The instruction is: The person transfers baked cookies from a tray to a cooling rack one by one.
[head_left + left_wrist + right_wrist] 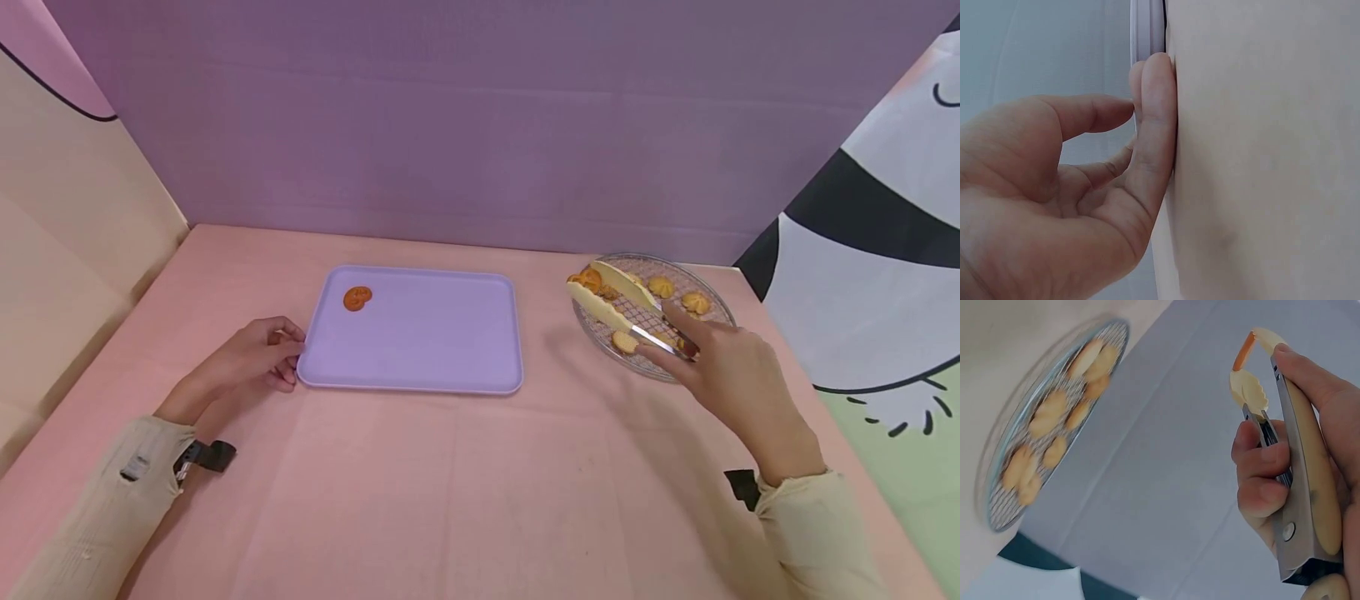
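My left hand (pixel 258 354) is at the near left corner of a lavender tray (pixel 420 350), thumb and fingers pinching its rim. In the left wrist view the fingers (pixel 1157 125) lie low along the table against the tray's edge (pixel 1147 28). An orange-brown round cookie (pixel 357 297) lies on the tray's far left part. My right hand (pixel 731 375) grips metal tongs (pixel 651 336) with cream tips, held above a round wire rack. Between the tips an orange-brown cookie (pixel 1244 351) is held on edge.
Several yellow and brown cookies (pixel 696 302) lie on the round wire rack (pixel 723 321) at the back right. A pink cloth (pixel 465 483) covers the table. A purple wall (pixel 480 125) stands behind, with printed side panels left and right.
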